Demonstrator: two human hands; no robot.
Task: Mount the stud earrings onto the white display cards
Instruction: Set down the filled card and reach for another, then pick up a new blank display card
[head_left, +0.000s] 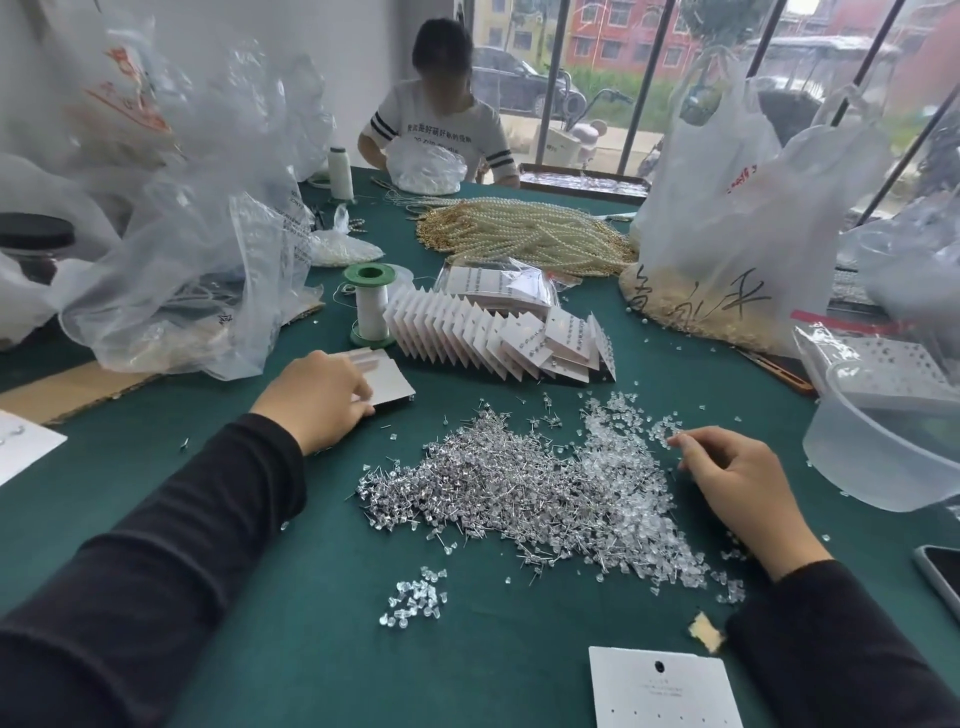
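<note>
- One heap of stud earrings (483, 483) lies mid-desk (311, 597), with clear backs (623, 457) mixed in on its right.
- The left hand (317, 400) curls over a stack of white display cards (387, 382), thumb at the near edge, gripping it.
- The right hand (743, 483) dips bent fingertips into the backs; I cannot tell whether it pinches one.
- A blank card (665, 691) lies nearest.

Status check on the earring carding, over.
Left hand holds card stack. Right hand at clear backs, pinch unclear. Stud pile between hands, blank card near, nothing blocking.
</note>
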